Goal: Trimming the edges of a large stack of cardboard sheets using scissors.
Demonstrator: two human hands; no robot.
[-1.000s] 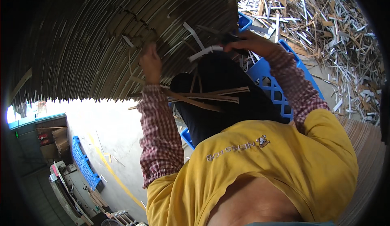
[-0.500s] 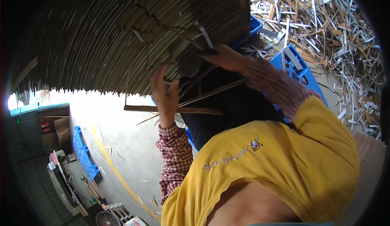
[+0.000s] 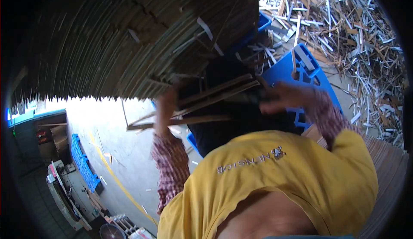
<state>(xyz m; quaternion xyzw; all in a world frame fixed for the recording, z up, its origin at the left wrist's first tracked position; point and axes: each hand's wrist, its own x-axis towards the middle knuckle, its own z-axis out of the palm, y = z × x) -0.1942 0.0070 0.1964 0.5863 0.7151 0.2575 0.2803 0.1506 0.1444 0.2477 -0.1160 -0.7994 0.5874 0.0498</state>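
Somewhat blurred, the left hand (image 3: 166,109) partly hides the cardboard strips (image 3: 202,120).

We wore a yellow top (image 3: 279,174) with a wide, curved neckline (image 3: 267,191) and dark chest lettering (image 3: 248,163) beside a small figure (image 3: 276,153), loose red-and-white checked sleeves (image 3: 170,161), and black legwear (image 3: 241,122); our left hand (image 3: 166,111) and right hand (image 3: 289,97) were bare.

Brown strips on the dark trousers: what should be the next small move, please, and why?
I would probably let the left hand brush the brown strips off the dark trousers. Several lie across the cloth at different slants, and this hand is right at them, though blur hides whether it grips any.
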